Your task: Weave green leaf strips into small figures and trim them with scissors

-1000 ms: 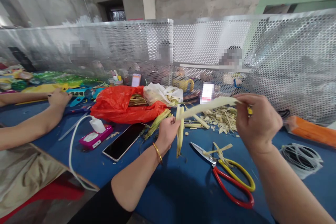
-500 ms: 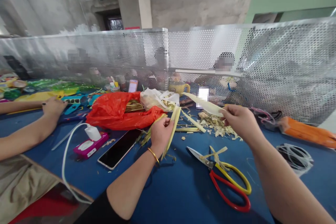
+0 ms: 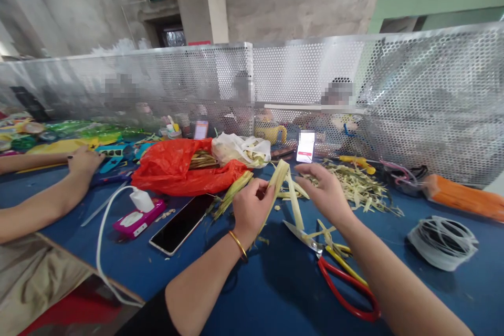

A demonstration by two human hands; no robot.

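Observation:
My left hand (image 3: 253, 203) is closed on a pale yellow-green leaf strip (image 3: 279, 175), which stands up out of the fingers and folds over near its top. Thinner pale strips (image 3: 295, 205) hang down beside it toward the scissors. To the right, my right hand (image 3: 325, 192) is open, thumb and fingers apart, with nothing visible between them, close to the strip. Below it lie scissors (image 3: 316, 248) with one red and one yellow handle; pale scraps rest across their blades, and my right forearm covers part of the handles.
A red plastic bag (image 3: 169, 168), a white bag (image 3: 240, 148) and a black-screened phone (image 3: 181, 224) lie on the left. Leaf scraps (image 3: 360, 185), an orange packet (image 3: 466, 197) and a wire coil (image 3: 443, 241) are at right. Another person's arm (image 3: 43, 205) rests on the left.
My right hand has let go of the wide pale strip and come left and down toward my left hand. The scrap pile behind it now shows more fully.

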